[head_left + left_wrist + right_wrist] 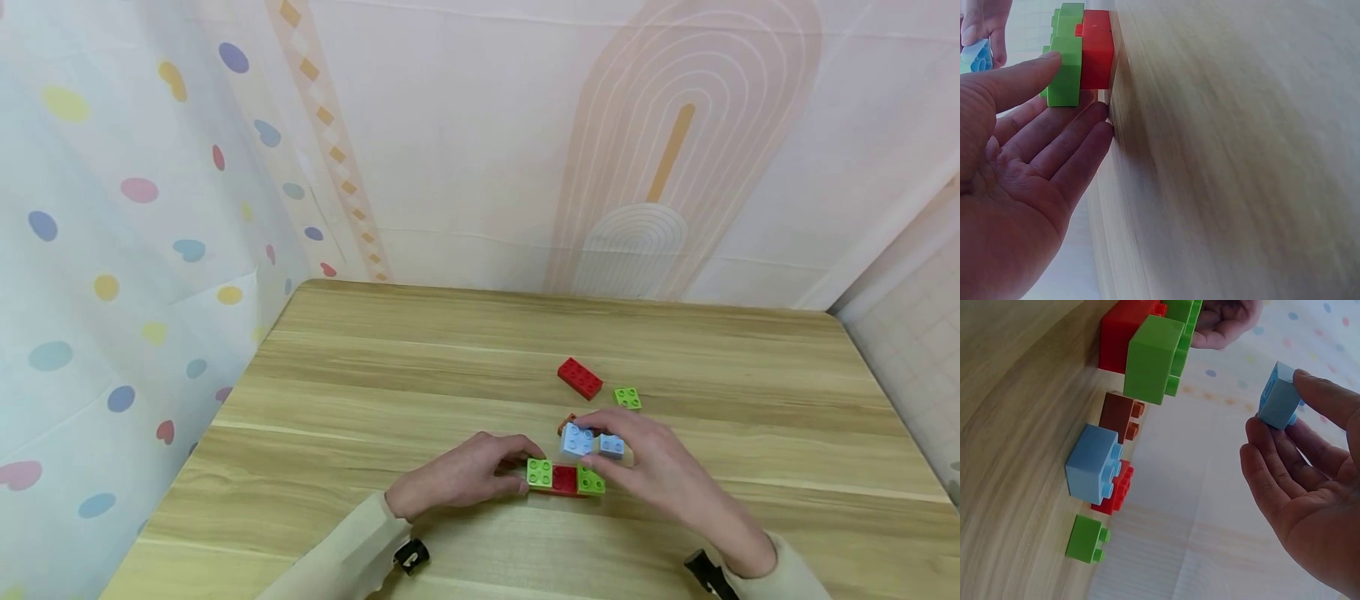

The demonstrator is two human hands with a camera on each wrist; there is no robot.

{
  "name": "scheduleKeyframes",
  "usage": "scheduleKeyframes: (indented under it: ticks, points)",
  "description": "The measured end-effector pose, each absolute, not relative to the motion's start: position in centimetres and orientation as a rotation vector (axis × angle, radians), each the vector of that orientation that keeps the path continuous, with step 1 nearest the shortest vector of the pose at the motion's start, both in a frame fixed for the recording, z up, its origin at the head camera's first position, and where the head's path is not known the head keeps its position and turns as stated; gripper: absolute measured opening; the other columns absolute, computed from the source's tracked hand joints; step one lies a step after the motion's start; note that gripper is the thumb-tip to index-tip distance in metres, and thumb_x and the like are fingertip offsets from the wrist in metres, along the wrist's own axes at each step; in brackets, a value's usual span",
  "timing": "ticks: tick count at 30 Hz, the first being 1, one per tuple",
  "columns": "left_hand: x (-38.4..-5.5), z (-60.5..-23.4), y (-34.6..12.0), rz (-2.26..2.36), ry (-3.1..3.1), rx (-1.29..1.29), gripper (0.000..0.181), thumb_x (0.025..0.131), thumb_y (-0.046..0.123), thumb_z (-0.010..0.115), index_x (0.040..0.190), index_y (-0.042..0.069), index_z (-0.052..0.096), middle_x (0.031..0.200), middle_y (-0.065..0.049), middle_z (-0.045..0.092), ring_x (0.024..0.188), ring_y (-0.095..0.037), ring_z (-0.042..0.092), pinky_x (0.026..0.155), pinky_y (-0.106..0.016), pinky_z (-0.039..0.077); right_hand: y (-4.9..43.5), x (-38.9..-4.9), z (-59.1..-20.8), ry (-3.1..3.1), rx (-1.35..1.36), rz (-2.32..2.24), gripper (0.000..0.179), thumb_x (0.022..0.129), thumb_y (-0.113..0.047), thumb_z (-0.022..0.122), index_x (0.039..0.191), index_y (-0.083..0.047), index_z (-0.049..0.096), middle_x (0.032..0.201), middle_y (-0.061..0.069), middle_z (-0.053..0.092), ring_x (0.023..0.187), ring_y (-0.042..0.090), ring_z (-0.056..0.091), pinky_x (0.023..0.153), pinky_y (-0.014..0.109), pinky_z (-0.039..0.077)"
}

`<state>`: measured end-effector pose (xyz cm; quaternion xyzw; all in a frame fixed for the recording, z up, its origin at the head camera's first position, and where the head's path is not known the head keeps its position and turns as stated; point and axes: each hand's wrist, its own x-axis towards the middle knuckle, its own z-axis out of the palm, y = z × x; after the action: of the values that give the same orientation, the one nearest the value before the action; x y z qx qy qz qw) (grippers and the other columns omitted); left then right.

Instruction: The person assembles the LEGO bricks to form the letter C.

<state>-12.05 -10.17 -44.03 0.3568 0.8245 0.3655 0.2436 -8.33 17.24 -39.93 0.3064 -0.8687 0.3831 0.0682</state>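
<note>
A light-blue toy building brick (576, 440) is pinched between the thumb and fingers of my right hand (663, 460), raised off the table with its studs up in the head view. Below it, on the wooden table, lies a red brick (565, 480) with a green brick (538, 473) on its left end and another green brick (591, 482) on its right end. My left hand (1029, 144) steadies this stack, thumb against the left green brick and fingers on the far side. The stack's red middle is uncovered.
Beyond the stack lie a second light-blue brick (1092, 464), a brown brick (1117, 416) partly hidden in the head view, a loose red brick (580, 378) and a small green brick (627, 398). Patterned cloth (465, 150) hangs behind the table (420, 350).
</note>
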Motion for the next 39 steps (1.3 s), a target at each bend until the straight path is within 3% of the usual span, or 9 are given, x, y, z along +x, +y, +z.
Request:
scheduleKeyframes:
  ticks: [7,17,32,39]
  points:
    - [-12.0,-44.0,-10.2,0.994,2.261,0.978,0.033,0.099,0.012,0.071,0.131,0.014,0.064,0.126,0.004,0.070,0.114,-0.002,0.062,0.100,-0.024,0.050,16.7,-8.4,-40.3,-2.637,0.944,1.196,0.036,0.090,-0.008,0.082,0.124,-0.012,0.070,0.116,-0.001,0.072,0.095,0.016,0.068,0.079,0.036,0.060]
    - [-12.0,-44.0,-10.2,0.992,2.260,0.965,0.034,0.099,0.012,0.072,0.132,0.012,0.063,0.128,0.002,0.070,0.114,-0.003,0.062,0.100,-0.023,0.050,15.8,-8.6,-41.2,-2.615,1.013,1.188,0.035,0.087,-0.005,0.083,0.120,-0.009,0.071,0.116,0.001,0.072,0.101,0.016,0.068,0.083,0.042,0.061]
    - [-11.9,-44.1,-10.2,1.012,2.275,0.971,0.034,0.099,0.013,0.073,0.131,0.010,0.064,0.127,0.001,0.070,0.115,-0.004,0.063,0.099,-0.022,0.050,14.7,-8.8,-42.0,-2.682,1.077,1.226,0.029,0.093,-0.013,0.079,0.121,-0.014,0.071,0.111,-0.007,0.069,0.102,0.011,0.069,0.084,0.038,0.060]
    - [-12.0,-44.1,-10.2,1.011,2.280,0.954,0.035,0.098,0.014,0.074,0.132,0.010,0.064,0.126,0.001,0.070,0.115,-0.005,0.064,0.099,-0.022,0.050,14.4,-8.7,-42.3,-2.775,1.052,1.106,0.029,0.091,-0.014,0.082,0.118,-0.014,0.072,0.109,-0.006,0.066,0.096,0.011,0.066,0.083,0.033,0.057]
